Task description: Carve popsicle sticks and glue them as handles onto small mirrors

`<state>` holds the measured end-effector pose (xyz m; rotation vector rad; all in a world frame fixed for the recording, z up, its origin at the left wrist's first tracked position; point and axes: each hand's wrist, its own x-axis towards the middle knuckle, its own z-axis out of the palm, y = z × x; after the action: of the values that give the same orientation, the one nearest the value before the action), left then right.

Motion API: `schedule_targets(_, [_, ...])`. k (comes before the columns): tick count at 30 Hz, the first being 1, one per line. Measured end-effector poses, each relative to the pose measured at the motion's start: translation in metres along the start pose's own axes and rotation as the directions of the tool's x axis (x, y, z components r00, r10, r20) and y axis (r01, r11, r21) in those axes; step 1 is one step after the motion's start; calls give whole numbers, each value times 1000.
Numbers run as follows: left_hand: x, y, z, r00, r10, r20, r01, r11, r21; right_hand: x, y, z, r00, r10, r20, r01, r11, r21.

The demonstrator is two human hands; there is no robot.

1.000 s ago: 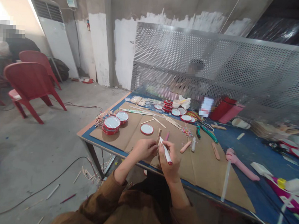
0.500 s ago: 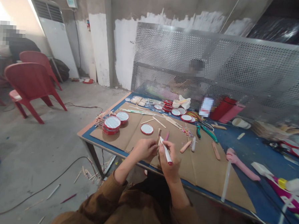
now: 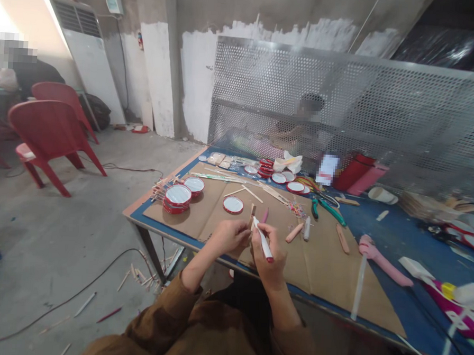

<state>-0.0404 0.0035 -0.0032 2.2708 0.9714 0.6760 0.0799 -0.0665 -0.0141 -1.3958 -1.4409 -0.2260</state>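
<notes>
My right hand (image 3: 270,253) is closed around a white marker pen (image 3: 263,241) with a red end, its tip pointing up and left. Close beside it, my left hand (image 3: 229,236) pinches a small wooden stick (image 3: 252,211) that stands up between the two hands; my fingers hide its lower part. The marker's tip is next to the stick, and I cannot tell if they touch. Just beyond lies a pink pen-like piece (image 3: 265,215). A round white disc with a red rim (image 3: 233,204) lies on the cardboard (image 3: 327,277) ahead of my left hand.
Stacked red-rimmed discs (image 3: 177,196) sit at the left. To the right lie wooden pieces (image 3: 294,232), teal-handled pliers (image 3: 330,211) and a pink glue gun (image 3: 387,265). A perforated metal panel (image 3: 258,78) stands behind the table. Red chairs (image 3: 52,131) and a seated person (image 3: 36,69) are at far left.
</notes>
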Motion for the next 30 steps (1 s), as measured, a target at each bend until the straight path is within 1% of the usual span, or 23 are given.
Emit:
schedule_targets(6, [0,-1,1,1000,9,1,-9,1000,-10,0,-1,0,1000,0,4,0,1000,-3])
schedule_targets(17, [0,-2,1,1000,12,4,-12,1000,-8,1,-1,-1,998,-64,4,64,997,-34])
schedule_targets(21, [0,-3,1,1000,23,-1,-23,1000,-15,2,-3,-1,999,-50,11,50,999,-16])
schedule_targets(30, [-1,-1,1,999,39,-10,-39,999,-23,2,-4,-2,998,-68,12,68,998,-10])
